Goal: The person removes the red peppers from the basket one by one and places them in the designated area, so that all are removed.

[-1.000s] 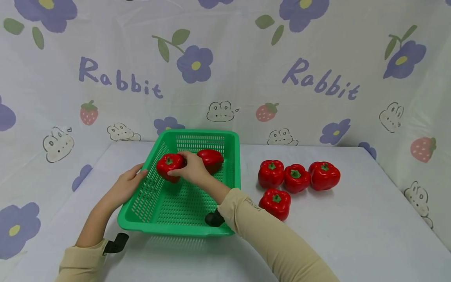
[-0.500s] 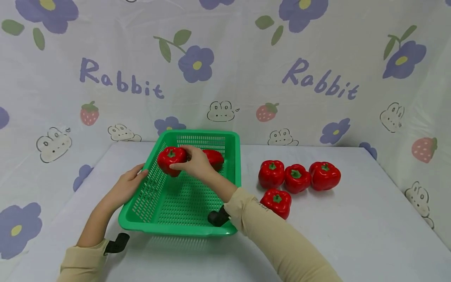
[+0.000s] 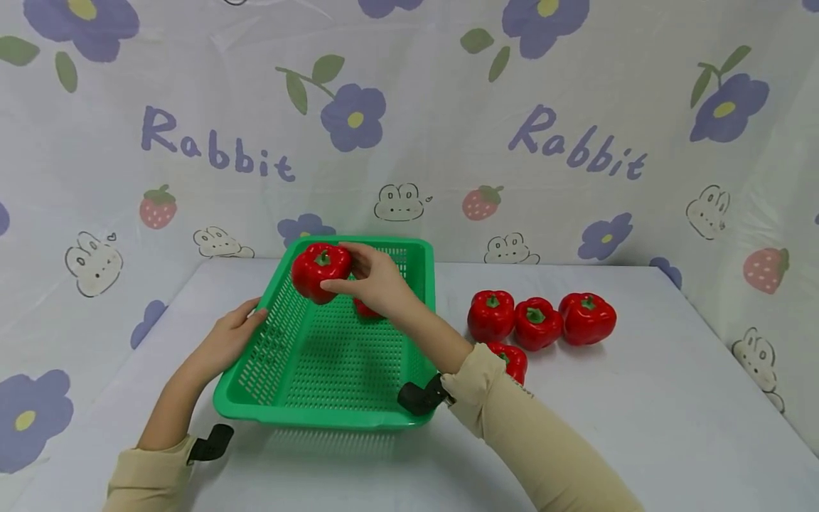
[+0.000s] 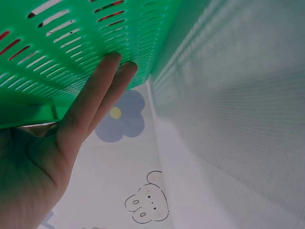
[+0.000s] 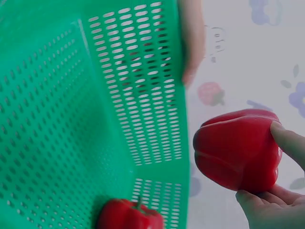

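Note:
My right hand (image 3: 382,283) grips a red bell pepper (image 3: 313,276) with a green stem, thumb on the near side and fingers behind. It is raised over the far left part of a green perforated basket (image 3: 320,417). In the right wrist view the held pepper (image 5: 236,148) appears beyond the basket's rim. Another red bell pepper (image 3: 366,308) lies inside the basket, mostly hidden behind my right hand. My left hand (image 3: 225,340) holds the basket's left side, thumb by the rim. Its fingers (image 4: 97,86) lie along the outer wall in the left wrist view.
To the right of the basket, three red bell peppers (image 3: 537,324) stand in a row on the white table (image 3: 665,398). A nearer one (image 3: 512,358) is partly covered by my right sleeve. A patterned curtain (image 3: 435,142) hangs behind the table.
My right hand has lifted the bell pepper from low in the basket to about rim height, drifting slightly right. My left hand and the basket have stayed put.

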`<state>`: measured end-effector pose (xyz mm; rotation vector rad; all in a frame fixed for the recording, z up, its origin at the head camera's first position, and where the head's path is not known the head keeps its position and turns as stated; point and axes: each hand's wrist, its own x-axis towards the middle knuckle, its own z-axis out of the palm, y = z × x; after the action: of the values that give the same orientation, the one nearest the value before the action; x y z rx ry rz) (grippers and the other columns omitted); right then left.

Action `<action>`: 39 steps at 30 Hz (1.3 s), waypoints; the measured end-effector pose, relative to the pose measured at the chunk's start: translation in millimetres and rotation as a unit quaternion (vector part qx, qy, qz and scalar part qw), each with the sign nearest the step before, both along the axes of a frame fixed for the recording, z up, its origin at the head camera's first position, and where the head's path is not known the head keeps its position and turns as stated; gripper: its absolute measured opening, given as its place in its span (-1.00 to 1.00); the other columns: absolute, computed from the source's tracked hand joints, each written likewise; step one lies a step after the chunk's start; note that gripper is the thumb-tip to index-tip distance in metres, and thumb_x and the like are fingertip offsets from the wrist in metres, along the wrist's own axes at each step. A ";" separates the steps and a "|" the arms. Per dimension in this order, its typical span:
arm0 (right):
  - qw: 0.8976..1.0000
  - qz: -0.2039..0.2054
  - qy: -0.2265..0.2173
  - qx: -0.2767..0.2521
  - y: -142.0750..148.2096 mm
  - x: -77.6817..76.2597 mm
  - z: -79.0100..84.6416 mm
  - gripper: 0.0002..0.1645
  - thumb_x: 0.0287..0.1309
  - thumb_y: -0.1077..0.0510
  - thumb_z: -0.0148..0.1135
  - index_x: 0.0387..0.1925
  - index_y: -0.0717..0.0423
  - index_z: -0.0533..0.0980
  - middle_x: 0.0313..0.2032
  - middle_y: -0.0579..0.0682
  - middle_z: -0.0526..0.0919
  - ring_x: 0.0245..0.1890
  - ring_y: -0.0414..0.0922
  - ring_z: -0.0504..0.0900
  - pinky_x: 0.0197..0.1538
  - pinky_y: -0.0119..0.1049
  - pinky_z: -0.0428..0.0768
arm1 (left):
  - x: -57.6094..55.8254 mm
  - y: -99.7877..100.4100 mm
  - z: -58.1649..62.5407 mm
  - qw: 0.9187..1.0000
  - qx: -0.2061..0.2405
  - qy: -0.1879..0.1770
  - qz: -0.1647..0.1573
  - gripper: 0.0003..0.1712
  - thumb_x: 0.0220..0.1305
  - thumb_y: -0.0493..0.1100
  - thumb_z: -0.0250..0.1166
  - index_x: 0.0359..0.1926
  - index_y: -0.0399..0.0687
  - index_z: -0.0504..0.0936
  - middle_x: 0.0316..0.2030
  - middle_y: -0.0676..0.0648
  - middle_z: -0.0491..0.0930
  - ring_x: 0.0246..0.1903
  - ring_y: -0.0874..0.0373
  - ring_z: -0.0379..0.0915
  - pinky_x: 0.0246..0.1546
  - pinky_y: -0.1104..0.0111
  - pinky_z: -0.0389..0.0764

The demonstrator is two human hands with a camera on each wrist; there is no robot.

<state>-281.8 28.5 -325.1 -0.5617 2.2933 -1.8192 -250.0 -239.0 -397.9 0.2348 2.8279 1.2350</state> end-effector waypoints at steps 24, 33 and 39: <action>1.000 -0.012 0.014 0.003 85.9 48.0 5.9 -0.20 0.14 0.10 0.40 0.39 -0.17 0.29 0.38 -0.10 0.38 0.41 -0.09 0.34 0.29 -0.17 0.45 | -1.0 1.3 2.0 1.000 -0.019 -0.004 0.004 -0.28 0.57 0.11 -0.24 0.48 -0.34 0.04 0.21 -0.48 0.39 -0.06 -0.11 0.53 -0.08 0.12 0.53; 0.999 -0.046 0.000 0.024 125.5 59.6 -1.6 -0.15 0.12 0.05 0.41 0.41 -0.19 0.26 0.40 -0.11 0.35 0.43 -0.07 0.30 0.25 -0.20 0.46 | 1.0 1.7 3.4 1.000 -0.022 0.004 -0.002 -0.28 0.58 0.09 -0.24 0.48 -0.36 0.02 0.27 -0.51 0.31 0.03 -0.22 0.48 0.00 0.01 0.49; 0.996 -0.079 -0.018 0.033 153.0 65.7 -8.4 -0.12 0.11 0.00 0.42 0.43 -0.19 0.24 0.42 -0.06 0.33 0.44 0.00 0.29 0.22 -0.14 0.48 | 0.8 1.0 3.4 1.000 -0.019 0.004 -0.002 -0.29 0.58 0.09 -0.23 0.48 -0.34 0.03 0.24 -0.50 0.35 -0.08 -0.12 0.52 -0.10 0.16 0.51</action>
<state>-216.0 181.4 -333.4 -0.3445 2.4261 -1.7945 -249.2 -238.0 -394.5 0.2439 2.8534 1.1827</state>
